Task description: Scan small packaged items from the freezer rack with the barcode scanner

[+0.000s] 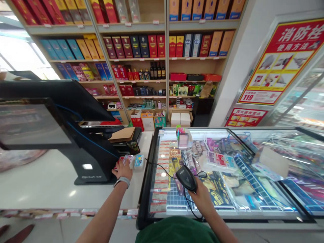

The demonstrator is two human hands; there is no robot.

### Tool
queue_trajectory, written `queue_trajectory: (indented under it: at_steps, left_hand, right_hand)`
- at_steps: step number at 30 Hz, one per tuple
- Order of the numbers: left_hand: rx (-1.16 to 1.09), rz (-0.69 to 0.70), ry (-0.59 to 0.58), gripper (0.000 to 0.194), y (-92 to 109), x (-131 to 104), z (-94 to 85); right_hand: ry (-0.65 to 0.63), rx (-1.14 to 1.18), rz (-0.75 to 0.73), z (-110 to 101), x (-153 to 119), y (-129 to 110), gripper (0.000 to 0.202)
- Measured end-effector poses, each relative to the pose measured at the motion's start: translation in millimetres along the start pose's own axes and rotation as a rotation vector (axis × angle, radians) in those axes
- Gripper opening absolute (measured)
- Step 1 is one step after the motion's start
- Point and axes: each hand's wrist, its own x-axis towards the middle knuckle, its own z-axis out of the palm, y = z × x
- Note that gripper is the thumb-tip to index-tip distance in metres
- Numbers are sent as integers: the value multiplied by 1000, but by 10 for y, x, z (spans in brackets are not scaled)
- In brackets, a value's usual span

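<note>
"What's biggest there?"
"Shelves (192,58) of boxed goods along the back. Then a glass-topped freezer (145,189), with a white counter (45,175) to its left."
"And standing on the counter?"
"A black register (93,168)."
"What about the right hand (202,199)?"
"It grasps a black scanner (186,178) above the freezer's glass, the cord (159,165) trailing over it."
"And the left hand (123,170)?"
"Its fingers lie over a red-and-white pack (130,159) on the counter, just beside the register's base. I can't tell whether they grip it."
"Anything else by it?"
"A blue pack (139,161), just right of that one, near the freezer's edge."
</note>
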Motion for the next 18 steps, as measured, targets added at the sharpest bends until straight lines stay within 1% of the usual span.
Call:
queue_trajectory:
  at_steps: [4,10,14,18]
  left_hand:
    - [-28,19,-7,51,-34,36,30]
    - [-107,-3,-5,50,-48,47,12]
    - [-170,-12,26,48,-47,-5,-29]
    - [-261,-23,45,51,-27,-102,-96]
  right_hand:
    - [-5,26,10,4,13,32,36]
    - [12,50,10,0,42,27,34]
    - [9,64,-6,15,68,28,31]
    - [3,54,5,45,80,48,34]
